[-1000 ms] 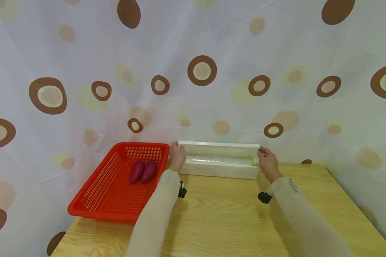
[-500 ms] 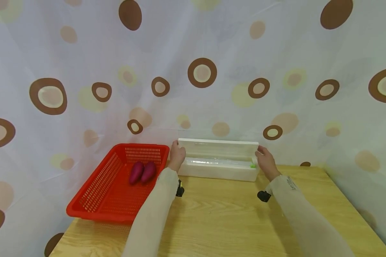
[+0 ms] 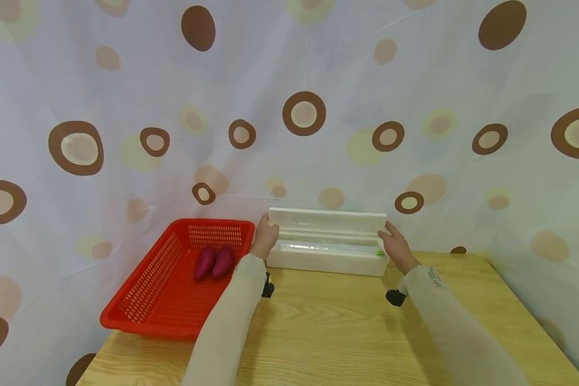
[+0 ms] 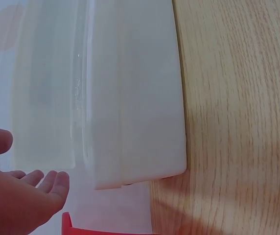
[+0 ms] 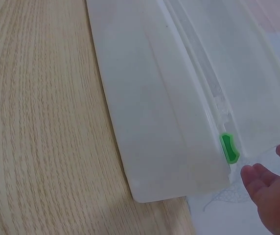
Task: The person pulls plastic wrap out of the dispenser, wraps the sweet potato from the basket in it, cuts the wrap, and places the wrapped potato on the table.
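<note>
A long white cling film dispenser box (image 3: pixel 325 263) lies near the back of the table, its lid (image 3: pixel 328 221) raised and leaning back. Inside is a roll of clear film (image 3: pixel 325 246), and a green slider cutter (image 5: pixel 229 148) sits at the box's right end. My left hand (image 3: pixel 266 238) is at the lid's left end; in the left wrist view its thumb stands apart from the fingers (image 4: pixel 54 188), which lie by the lid's edge. At the right end is my right hand (image 3: pixel 398 249), fingers relaxed beside the lid. Whether either hand touches it is unclear.
Left of the box stands a red plastic basket (image 3: pixel 149 257) holding two purple sweet potatoes (image 3: pixel 223 262). A patterned curtain (image 3: pixel 338 177) hangs right behind the wooden table (image 3: pixel 328 332).
The lid has tipped further back, showing more of the box's inside. Both hands have loosened at the lid's ends, and the head view has tilted slightly up.
</note>
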The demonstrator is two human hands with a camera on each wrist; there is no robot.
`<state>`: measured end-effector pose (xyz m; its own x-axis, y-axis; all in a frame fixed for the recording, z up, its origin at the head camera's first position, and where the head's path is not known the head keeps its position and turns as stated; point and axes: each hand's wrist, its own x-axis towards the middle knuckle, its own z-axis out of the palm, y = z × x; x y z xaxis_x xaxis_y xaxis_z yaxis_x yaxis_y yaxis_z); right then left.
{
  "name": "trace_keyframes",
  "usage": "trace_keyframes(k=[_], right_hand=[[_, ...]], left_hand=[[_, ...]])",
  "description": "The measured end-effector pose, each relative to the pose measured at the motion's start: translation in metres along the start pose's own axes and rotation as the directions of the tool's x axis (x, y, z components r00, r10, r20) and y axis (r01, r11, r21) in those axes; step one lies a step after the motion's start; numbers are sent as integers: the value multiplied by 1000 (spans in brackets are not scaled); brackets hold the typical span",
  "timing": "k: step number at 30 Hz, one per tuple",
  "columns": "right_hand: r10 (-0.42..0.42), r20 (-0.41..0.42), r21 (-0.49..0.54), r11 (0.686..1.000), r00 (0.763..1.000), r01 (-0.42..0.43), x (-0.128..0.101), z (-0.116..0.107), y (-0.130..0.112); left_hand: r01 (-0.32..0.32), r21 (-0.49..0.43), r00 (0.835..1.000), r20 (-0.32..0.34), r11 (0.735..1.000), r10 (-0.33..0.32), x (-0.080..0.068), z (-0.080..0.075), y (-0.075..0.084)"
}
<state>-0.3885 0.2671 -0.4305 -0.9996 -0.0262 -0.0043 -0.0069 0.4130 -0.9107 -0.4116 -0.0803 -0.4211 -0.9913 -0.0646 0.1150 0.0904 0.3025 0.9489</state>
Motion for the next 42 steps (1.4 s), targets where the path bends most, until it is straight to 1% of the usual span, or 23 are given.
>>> trace_keyframes(k=[3, 6, 8, 10, 12, 13, 15, 16, 18, 19, 21, 23, 26, 30, 33, 36, 40, 42], right_hand=[[-3, 11, -19, 1000, 1000, 4, 0, -1, 1], [-8, 10, -34, 999, 1000, 9, -1, 1, 1], [-22, 7, -67, 998, 1000, 23, -3, 3, 0], [-52, -6, -116, 992, 999, 51, -4, 7, -1], [-105, -8, -206, 973, 994, 101, -6, 11, -1], [-145, -2, -263, 955, 989, 139, -7, 14, -1], [-223, 14, -364, 907, 975, 213, -8, 19, -1], [-262, 24, -408, 878, 965, 248, -8, 22, -2], [-319, 59, -483, 820, 946, 307, -7, 27, -2], [-335, 72, -504, 801, 940, 324, -7, 30, -3], [-336, 92, -528, 782, 937, 332, -5, 35, -4], [-314, 102, -542, 779, 944, 317, -3, 39, -5], [-271, 104, -542, 791, 957, 283, -2, 43, -7], [-243, 99, -538, 803, 965, 257, -2, 47, -6], [-238, 99, -526, 812, 966, 254, -2, 50, -7], [-232, 93, -521, 818, 968, 246, -2, 52, -9], [-234, 72, -537, 810, 970, 235, 0, 55, -9], [-243, 53, -546, 805, 969, 231, 1, 56, -8]], left_hand=[[21, 22, 999, 25, 1000, -21, -4, -1, 2], [33, 33, 999, 30, 999, -34, -7, -1, 5], [35, 52, 999, 33, 998, -36, -7, -1, 5], [23, 94, 999, 42, 995, -27, -6, 0, 4], [7, 168, 997, 75, 986, -19, -6, 2, 1], [-12, 219, 995, 100, 976, -10, -6, 4, 0], [-63, 330, 988, 154, 942, 12, -6, 7, -2], [-94, 380, 983, 181, 920, 25, -7, 9, -2], [-160, 472, 971, 232, 867, 53, -9, 12, -2], [-191, 506, 966, 251, 841, 68, -10, 14, -1], [-227, 557, 958, 275, 799, 81, -11, 17, -1], [-243, 599, 954, 290, 763, 76, -11, 20, -1], [-258, 652, 953, 292, 713, 77, -9, 23, -2], [-286, 694, 952, 286, 661, 112, -9, 26, -7], [-296, 710, 951, 279, 640, 131, -11, 28, -9], [-291, 728, 954, 269, 621, 131, -11, 29, -10], [-260, 737, 964, 234, 624, 125, -12, 33, -12], [-240, 730, 970, 205, 640, 130, -12, 35, -14]])
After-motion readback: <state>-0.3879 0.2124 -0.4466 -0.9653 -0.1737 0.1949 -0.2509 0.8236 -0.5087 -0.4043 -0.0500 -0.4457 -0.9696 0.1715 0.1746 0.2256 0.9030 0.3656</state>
